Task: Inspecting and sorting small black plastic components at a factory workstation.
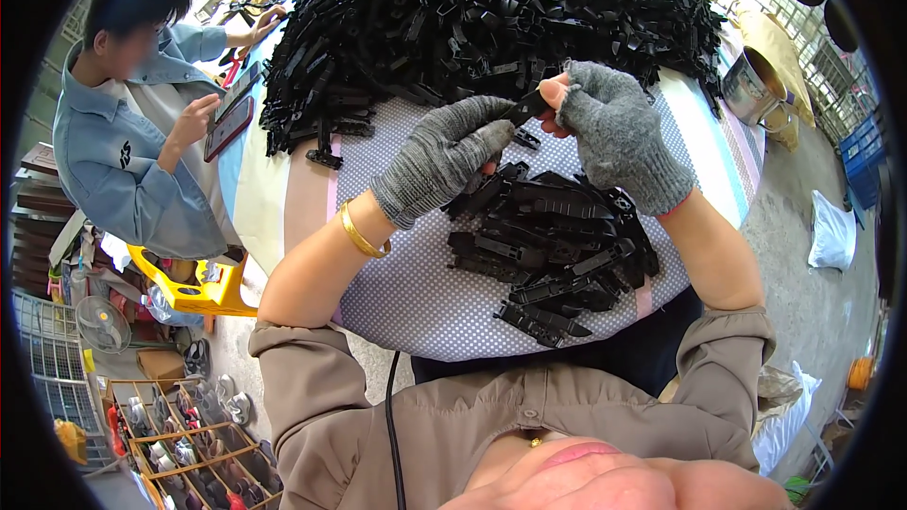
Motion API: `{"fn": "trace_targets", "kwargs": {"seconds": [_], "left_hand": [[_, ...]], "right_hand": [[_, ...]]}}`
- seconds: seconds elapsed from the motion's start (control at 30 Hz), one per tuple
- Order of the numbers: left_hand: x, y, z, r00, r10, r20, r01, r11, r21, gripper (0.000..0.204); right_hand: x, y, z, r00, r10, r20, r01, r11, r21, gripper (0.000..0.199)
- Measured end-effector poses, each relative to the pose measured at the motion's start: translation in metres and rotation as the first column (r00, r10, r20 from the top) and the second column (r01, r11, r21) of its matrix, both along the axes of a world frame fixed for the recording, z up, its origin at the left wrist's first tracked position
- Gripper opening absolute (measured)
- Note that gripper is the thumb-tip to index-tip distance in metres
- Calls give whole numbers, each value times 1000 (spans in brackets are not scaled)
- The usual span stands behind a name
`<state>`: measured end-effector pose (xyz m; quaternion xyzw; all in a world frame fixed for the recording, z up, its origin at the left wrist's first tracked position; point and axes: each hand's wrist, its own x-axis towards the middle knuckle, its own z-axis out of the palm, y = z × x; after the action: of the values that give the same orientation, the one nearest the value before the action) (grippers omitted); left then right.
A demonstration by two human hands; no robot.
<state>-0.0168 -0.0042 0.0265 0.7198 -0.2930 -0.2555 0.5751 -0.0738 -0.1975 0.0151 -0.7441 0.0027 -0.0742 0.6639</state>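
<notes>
Both hands wear grey knitted fingerless gloves, the left hand [442, 153] and the right hand [619, 132], and a thin gold bangle [359, 234] circles the left wrist. The small plastic clip [525, 109] between them is black, as are the heaped plastic clips [472, 9] along the far edge and the smaller pile [553, 250] near the front edge. The counter [416, 293] carries a pale lilac cloth dotted with dark spots, with pink, cream and blue stripes at its left edge. The sleeves are khaki brown. A neighbour's work shirt [123, 170] is light blue, beside a yellow plastic stool [194, 295].

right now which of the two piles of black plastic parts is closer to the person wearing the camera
The small pile, lying just under both gloved hands; the big heap sits farther back across the table.
</notes>
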Motion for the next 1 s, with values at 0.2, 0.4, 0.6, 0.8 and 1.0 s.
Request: {"fn": "trace_targets", "kwargs": {"seconds": [0.2,0.4,0.6,0.8,1.0], "left_hand": [[7,5,-2,999,25,29,-27,995,94,28],[0,-15,-18,855,-242,459,248,968,47,24],[-17,-17,-16,807,-154,570,200,980,-18,24],[-15,-19,-4,658,-298,691,178,954,241,27],[-10,2,9,541,-503,674,473,845,251,49]], "right_hand": [[2,-6,9,997,76,-31,-78,995,-61,31],[5,13,-5,961,244,130,-258,960,104,59],[-12,30,10,976,183,116,-201,965,169,61],[10,-25,12,906,119,406,-155,986,55,43],[44,-110,-3,901,-317,297,425,501,-754,31]]}}
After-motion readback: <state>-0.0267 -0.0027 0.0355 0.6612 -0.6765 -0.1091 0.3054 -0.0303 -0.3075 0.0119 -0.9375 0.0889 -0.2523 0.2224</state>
